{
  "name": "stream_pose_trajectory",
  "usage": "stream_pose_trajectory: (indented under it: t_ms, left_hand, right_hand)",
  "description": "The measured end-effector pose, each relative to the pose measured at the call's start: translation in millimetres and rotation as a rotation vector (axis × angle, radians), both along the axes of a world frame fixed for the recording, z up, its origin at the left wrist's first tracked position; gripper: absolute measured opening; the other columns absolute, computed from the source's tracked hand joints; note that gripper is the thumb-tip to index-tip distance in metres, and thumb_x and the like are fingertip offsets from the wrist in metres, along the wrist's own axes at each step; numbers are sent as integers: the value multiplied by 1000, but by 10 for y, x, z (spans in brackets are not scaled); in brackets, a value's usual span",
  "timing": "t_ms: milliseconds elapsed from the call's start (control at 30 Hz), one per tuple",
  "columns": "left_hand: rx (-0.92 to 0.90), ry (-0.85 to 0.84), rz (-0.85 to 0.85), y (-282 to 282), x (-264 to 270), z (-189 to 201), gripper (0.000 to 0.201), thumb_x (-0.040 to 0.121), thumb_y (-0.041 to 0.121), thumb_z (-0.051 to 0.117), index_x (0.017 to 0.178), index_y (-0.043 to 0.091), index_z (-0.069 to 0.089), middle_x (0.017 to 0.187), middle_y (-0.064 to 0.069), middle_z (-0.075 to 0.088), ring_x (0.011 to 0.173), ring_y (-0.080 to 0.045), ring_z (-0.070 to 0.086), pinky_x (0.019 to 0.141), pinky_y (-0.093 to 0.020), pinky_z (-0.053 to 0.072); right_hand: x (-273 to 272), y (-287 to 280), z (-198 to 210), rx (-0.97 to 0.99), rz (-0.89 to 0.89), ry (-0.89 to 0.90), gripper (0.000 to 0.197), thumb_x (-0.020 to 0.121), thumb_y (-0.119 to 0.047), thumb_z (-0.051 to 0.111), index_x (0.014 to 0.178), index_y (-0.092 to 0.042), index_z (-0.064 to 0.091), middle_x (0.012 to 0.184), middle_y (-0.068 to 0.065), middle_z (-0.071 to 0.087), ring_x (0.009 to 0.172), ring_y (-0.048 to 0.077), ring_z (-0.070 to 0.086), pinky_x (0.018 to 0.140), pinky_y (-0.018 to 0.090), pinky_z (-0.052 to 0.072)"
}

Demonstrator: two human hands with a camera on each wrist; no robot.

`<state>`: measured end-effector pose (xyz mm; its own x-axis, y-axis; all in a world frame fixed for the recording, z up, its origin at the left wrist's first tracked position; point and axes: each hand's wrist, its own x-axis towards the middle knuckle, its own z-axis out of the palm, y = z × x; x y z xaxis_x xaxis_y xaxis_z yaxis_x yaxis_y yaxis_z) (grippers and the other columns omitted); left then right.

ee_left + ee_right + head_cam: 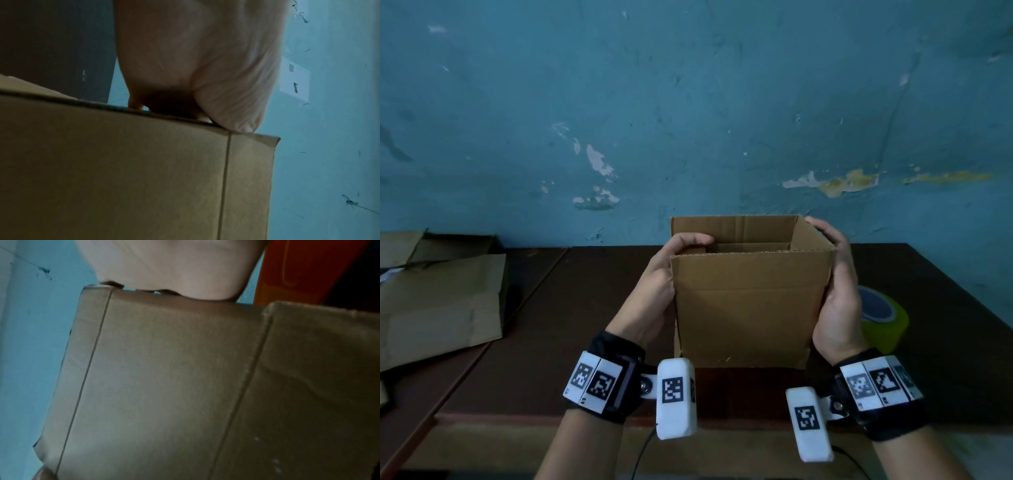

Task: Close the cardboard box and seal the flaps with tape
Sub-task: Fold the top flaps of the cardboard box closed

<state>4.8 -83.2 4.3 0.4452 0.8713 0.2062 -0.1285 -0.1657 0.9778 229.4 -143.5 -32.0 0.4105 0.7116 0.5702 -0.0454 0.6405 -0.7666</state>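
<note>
We see the brown corrugated cardboard box [750, 308] upright on the dark counter [585, 325], flaps raised, top open. Our left hand [664, 284] grips the left wall, thumb curled over the rim. Our right hand [837, 291] clasps the right wall, fingers wrapped behind. The green tape roll [883, 318] lies just right of the box.
</note>
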Motion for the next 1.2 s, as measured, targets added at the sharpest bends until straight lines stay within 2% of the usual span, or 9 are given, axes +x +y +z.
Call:
stream_pose_trajectory:
  t_ms: [300,433,600,733,833,867,1000,1133,1200]
  left_hand:
    - [-8,-52,3,-4,28,-4,39,101,-8,42,130,11,61,102,-10,73,80,-16,70,62,-24,57]
    - [1,-81,8,-3,50,-7,44,100,-9,45,133,15,60,103,-11,72,76,-16,69,59,-25,57]
    - [13,-61,-20,7,39,1,48,102,-8,41,137,20,59,108,-11,70,79,-14,72,63,-25,57]
    - [36,-46,-61,-6,14,14,49,102,-4,46,141,23,55,117,-10,73,94,-18,72,73,-27,59]
    - [38,-50,-84,-5,6,13,50,96,4,54,142,25,55,109,-8,74,94,-19,71,74,-27,58]
    - [37,-51,-85,0,5,7,51,94,6,54,142,25,55,109,-9,73,94,-19,71,74,-28,58]
    - [38,-43,-94,21,3,-17,50,101,-1,49,141,27,56,113,-13,73,97,-22,71,77,-30,58]
    - [60,-37,-91,54,-11,-33,48,99,0,50,140,24,58,129,-14,68,98,-21,71,76,-29,58]
    - [58,-45,-89,74,-19,-49,51,100,-9,44,139,21,59,133,-17,65,95,-20,71,72,-27,58]
  right_hand:
    - [-14,-25,36,9,23,35,40,103,-40,41,131,-17,58,144,15,57,136,34,52,113,67,35]
    - [-66,-62,94,-9,37,68,53,90,-61,61,116,-15,62,134,17,63,126,30,60,104,51,46]
    - [-53,-48,63,-4,38,57,31,100,-32,36,107,-16,62,120,7,66,114,19,63,88,28,53]
    - [-48,-56,67,7,46,-12,37,104,-33,34,108,-17,66,116,-3,72,117,14,64,92,26,51]
    - [-46,-72,35,8,-4,-170,43,99,-58,40,107,-35,76,124,-13,70,128,10,58,105,24,43]
    - [-35,-69,20,8,-3,-182,40,97,-58,42,108,-41,76,125,-15,69,128,10,57,107,25,42]
    - [-2,-35,3,32,8,-194,49,101,-28,28,114,-35,75,132,0,66,133,20,55,112,35,40]
    - [-44,-37,23,1,42,-149,47,99,-33,31,109,-37,77,128,-2,67,131,19,55,112,37,40]
    - [-27,-17,-6,-23,30,-147,48,102,-31,29,108,-33,77,134,5,62,133,18,53,113,36,40]
